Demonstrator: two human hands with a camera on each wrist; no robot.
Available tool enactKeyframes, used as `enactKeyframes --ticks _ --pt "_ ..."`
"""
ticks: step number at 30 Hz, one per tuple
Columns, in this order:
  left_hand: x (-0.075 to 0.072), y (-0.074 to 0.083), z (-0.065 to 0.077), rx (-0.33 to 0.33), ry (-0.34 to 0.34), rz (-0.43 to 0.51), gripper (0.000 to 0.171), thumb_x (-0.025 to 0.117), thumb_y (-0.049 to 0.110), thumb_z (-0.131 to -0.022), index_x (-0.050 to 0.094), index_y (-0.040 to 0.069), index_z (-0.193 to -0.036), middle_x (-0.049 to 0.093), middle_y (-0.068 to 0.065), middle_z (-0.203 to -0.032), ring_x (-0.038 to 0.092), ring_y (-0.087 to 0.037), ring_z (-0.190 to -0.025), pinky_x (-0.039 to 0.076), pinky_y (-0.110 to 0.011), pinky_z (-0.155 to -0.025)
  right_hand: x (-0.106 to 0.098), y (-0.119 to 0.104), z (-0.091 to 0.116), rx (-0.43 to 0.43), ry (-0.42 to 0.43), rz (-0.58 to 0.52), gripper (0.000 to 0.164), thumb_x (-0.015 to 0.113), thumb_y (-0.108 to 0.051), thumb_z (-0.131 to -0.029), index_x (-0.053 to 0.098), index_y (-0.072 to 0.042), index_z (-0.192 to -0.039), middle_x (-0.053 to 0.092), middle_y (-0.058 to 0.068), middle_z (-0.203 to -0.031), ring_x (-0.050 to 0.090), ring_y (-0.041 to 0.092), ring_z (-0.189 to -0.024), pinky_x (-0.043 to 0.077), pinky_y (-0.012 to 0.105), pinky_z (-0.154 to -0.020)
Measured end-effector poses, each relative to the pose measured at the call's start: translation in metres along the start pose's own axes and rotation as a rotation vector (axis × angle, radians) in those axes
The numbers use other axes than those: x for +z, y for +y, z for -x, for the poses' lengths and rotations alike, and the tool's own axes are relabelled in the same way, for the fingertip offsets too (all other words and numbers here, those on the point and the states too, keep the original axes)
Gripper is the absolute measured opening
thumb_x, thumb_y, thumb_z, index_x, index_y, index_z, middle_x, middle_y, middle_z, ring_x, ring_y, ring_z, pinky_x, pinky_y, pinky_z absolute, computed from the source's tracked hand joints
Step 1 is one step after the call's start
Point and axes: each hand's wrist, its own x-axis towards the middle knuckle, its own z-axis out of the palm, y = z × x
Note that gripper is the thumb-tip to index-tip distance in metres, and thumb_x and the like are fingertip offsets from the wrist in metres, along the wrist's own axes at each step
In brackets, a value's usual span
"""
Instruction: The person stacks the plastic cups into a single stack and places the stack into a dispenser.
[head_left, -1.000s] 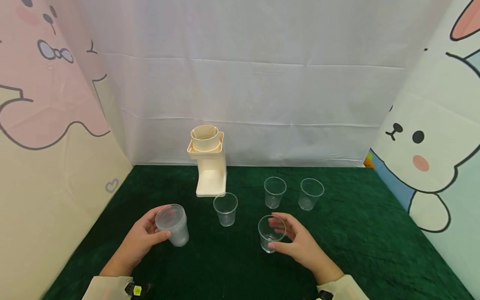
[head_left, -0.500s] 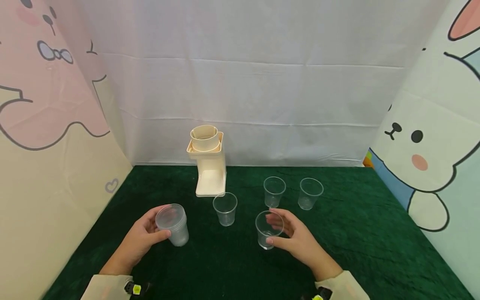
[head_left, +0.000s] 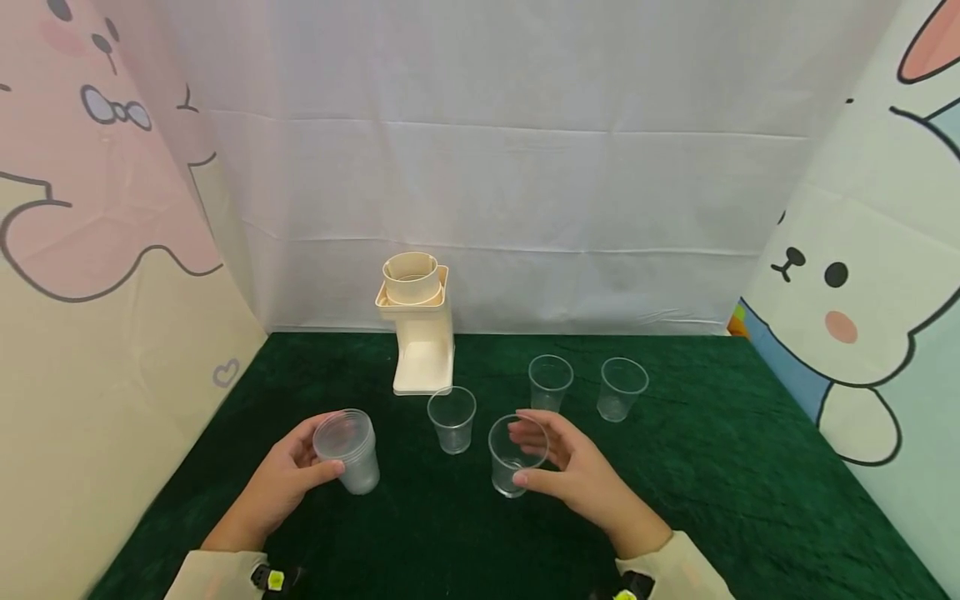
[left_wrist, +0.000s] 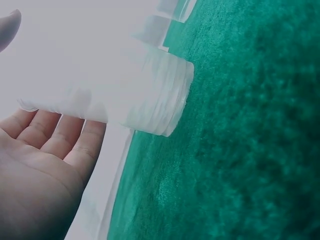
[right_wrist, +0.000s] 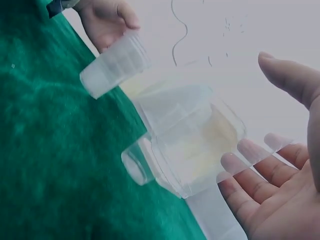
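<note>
My left hand [head_left: 288,475] grips a stack of nested clear plastic cups [head_left: 352,458], thumb on the near side and fingers around the far side. In the left wrist view the ribbed lower end of the stack [left_wrist: 165,95] shows above the green cloth. To the right, my right hand [head_left: 566,467] holds one clear plastic cup [head_left: 504,467] between thumb and fingers. Its fingers show through the clear wall. Between the hands and a little farther back stands a single clear cup [head_left: 452,425]. Two more cups, one [head_left: 550,375] partly behind my right hand and one [head_left: 621,387] farther right, stand upright.
A cream cup-dispenser-like stand [head_left: 422,342] with a round open top is at the back, left of centre. Dark green cloth [head_left: 712,467] covers the table. A white curtain [head_left: 525,183] hangs behind, with printed cartoon sheets on both sides.
My right hand has moved left and slightly away from me with its cup, closer to the single cup in the middle. The left hand and its stack have stayed in place.
</note>
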Motion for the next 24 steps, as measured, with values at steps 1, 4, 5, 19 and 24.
enactKeyframes --ticks 1,4,5,19,24 --pt "0.000 0.000 0.000 0.005 0.000 -0.003 0.058 0.068 0.009 -0.099 0.042 0.003 -0.151 0.050 -0.024 -0.143 0.060 -0.019 -0.118 0.052 -0.025 -0.093 0.002 -0.002 -0.001 0.001 -0.006 0.004 0.067 0.080 -0.014 -0.091 0.047 -0.012 -0.149 0.056 0.017 -0.144 0.054 0.032 -0.132 0.041 0.050 -0.112" --pt "0.001 -0.001 -0.001 0.026 -0.001 -0.014 0.057 0.068 0.008 -0.099 0.044 0.003 -0.150 0.051 -0.024 -0.141 0.060 -0.023 -0.116 0.052 -0.025 -0.092 0.007 -0.009 -0.006 -0.017 -0.024 0.018 0.067 0.080 -0.014 -0.091 0.047 -0.013 -0.149 0.057 0.013 -0.143 0.055 0.030 -0.132 0.041 0.049 -0.112" --pt "0.001 -0.001 -0.001 0.032 0.001 -0.019 0.057 0.068 0.008 -0.099 0.044 0.003 -0.150 0.051 -0.024 -0.141 0.060 -0.024 -0.116 0.052 -0.025 -0.092 0.009 -0.011 -0.008 -0.027 -0.030 0.022 0.067 0.080 -0.013 -0.090 0.047 -0.013 -0.149 0.057 0.012 -0.143 0.055 0.029 -0.132 0.042 0.048 -0.112" --pt "-0.001 -0.002 -0.001 0.042 0.004 -0.058 0.056 0.069 0.009 -0.099 0.046 0.005 -0.150 0.052 -0.022 -0.141 0.059 -0.027 -0.116 0.052 -0.024 -0.092 0.046 -0.040 -0.043 -0.033 -0.116 0.029 0.069 0.081 -0.019 -0.091 0.046 -0.016 -0.150 0.058 0.007 -0.144 0.055 0.020 -0.132 0.039 0.049 -0.114" --pt "-0.001 -0.001 -0.001 0.058 0.013 -0.067 0.055 0.069 0.009 -0.099 0.047 0.006 -0.149 0.053 -0.022 -0.141 0.060 -0.023 -0.115 0.052 -0.024 -0.092 0.057 -0.051 -0.056 -0.031 -0.144 0.024 0.069 0.081 -0.022 -0.091 0.045 -0.016 -0.151 0.058 0.004 -0.144 0.056 0.018 -0.131 0.040 0.045 -0.113"
